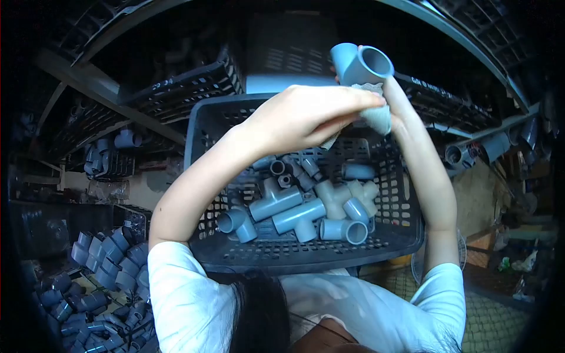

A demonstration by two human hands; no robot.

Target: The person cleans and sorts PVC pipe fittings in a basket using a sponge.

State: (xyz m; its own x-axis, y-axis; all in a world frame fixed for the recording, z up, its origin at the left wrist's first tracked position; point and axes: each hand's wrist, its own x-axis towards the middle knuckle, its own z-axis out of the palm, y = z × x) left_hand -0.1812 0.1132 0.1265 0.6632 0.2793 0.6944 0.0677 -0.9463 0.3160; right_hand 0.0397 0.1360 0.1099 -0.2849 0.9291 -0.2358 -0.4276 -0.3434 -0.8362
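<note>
My right hand (pixel 397 105) grips a wide grey plastic pipe fitting (pixel 356 67) above the far side of a black crate; one round opening faces me. Most of its fingers are hidden behind the fitting. Just below the opening, my left hand (pixel 321 112) pinches a pale crumpled cloth (pixel 375 119) and presses it near the fitting's lower side. Beneath both hands, the black plastic crate (pixel 294 259) holds several grey tee fittings (pixel 275 203), an elbow (pixel 236 223), smaller couplings and a pair of pale cream fittings (pixel 364 197).
Many grey fittings (pixel 112 259) are heaped at the lower left. Dark crates stand on the shelf behind, including a left one (pixel 176 91) and a right one (pixel 441 103). More grey pipe pieces (pixel 494 146) lie at the right. A metal shelf beam (pixel 106 97) crosses the upper left.
</note>
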